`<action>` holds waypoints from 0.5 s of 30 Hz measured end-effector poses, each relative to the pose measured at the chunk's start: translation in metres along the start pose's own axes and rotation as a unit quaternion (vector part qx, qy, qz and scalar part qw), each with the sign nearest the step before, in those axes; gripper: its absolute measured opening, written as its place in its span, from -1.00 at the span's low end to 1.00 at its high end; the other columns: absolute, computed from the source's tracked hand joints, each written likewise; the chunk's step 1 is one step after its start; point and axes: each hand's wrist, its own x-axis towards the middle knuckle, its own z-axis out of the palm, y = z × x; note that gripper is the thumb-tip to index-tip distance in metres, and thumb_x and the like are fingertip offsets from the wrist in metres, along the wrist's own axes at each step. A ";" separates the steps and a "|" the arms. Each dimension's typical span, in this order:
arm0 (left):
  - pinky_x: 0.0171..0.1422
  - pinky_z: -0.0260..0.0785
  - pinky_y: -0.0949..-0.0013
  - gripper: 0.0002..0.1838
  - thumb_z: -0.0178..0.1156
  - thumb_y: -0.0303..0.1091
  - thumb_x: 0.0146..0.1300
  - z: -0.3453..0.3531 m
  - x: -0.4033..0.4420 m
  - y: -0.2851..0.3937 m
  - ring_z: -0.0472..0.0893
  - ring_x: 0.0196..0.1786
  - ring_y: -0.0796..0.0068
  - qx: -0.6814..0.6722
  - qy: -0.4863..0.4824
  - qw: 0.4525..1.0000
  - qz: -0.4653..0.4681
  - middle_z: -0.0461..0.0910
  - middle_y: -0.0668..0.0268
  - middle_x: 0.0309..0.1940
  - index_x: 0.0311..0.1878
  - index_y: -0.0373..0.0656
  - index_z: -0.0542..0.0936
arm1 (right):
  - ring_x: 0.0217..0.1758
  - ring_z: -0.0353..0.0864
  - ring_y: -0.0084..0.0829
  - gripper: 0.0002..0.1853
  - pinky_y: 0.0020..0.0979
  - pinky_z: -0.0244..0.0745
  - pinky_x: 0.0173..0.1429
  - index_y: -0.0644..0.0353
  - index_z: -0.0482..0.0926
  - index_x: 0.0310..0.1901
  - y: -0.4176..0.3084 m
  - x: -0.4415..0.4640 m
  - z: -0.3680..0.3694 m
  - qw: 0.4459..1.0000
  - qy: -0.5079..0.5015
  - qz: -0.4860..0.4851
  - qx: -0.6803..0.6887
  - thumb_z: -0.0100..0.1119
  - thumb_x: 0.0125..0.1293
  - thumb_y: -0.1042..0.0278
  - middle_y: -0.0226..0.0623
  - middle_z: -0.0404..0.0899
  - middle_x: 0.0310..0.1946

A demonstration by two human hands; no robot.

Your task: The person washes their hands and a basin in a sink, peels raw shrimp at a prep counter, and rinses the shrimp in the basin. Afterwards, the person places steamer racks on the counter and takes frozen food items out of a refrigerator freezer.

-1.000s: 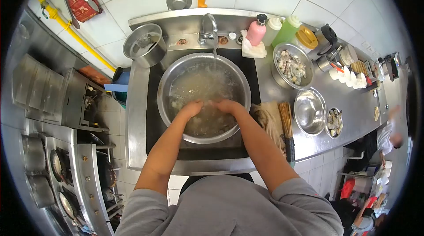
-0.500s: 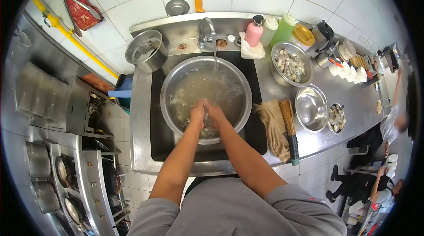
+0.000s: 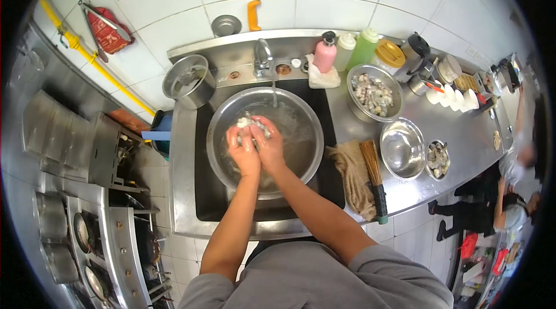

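My left hand (image 3: 245,153) and my right hand (image 3: 269,146) are cupped together above the water in a large steel basin (image 3: 315,161). Between them they hold a clump of wet, whitish-grey seafood pieces (image 3: 246,122), partly hidden by the fingers. The exact kind of seafood is hard to make out. The basin stands in the sink (image 3: 330,193) and holds cloudy water. From the faucet (image 3: 262,51) a stream runs into its far side.
To the right are a steel bowl of seafood (image 3: 370,95), a shiny bowl (image 3: 402,150), a small dish of seafood (image 3: 438,159), a brush (image 3: 373,181) and a brown cloth (image 3: 353,176). A pot (image 3: 191,81) stands left. Two people are at far right.
Both hands have risen out of the water and shifted slightly left and away from me, bringing up seafood pieces. The camera view has tilted slightly.
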 end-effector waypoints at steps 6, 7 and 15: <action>0.01 0.36 0.33 -0.79 0.17 -0.32 0.38 0.026 0.001 -0.003 0.49 -0.13 0.40 -0.040 0.015 0.999 -0.015 0.52 0.25 -0.16 -0.14 -0.31 0.52 | -0.02 0.56 -0.52 -0.74 -0.47 0.45 0.10 0.24 0.61 0.03 -0.008 0.015 -0.013 0.996 -0.013 0.031 0.078 0.23 0.34 0.40 -0.29 0.65 -0.08; -0.09 0.36 0.39 -0.77 0.16 -0.27 0.40 0.032 -0.005 -0.002 0.46 -0.19 0.52 -0.045 0.014 0.999 -0.009 0.53 0.33 -0.20 -0.11 -0.27 0.51 | -0.02 0.56 -0.52 -0.74 -0.47 0.45 0.10 0.24 0.61 0.03 -0.011 0.015 -0.020 0.997 -0.001 0.024 0.070 0.23 0.34 0.40 -0.29 0.65 -0.07; 0.18 0.33 0.25 -0.78 0.21 -0.35 0.34 0.144 -0.024 0.045 0.51 0.01 0.25 -0.073 -0.062 0.995 0.023 0.51 0.15 -0.08 -0.13 -0.36 0.54 | -0.02 0.52 -0.56 -0.73 -0.48 0.45 0.09 0.27 0.60 0.04 -0.075 0.062 -0.106 0.994 0.073 -0.080 0.014 0.19 0.36 0.38 -0.33 0.62 -0.07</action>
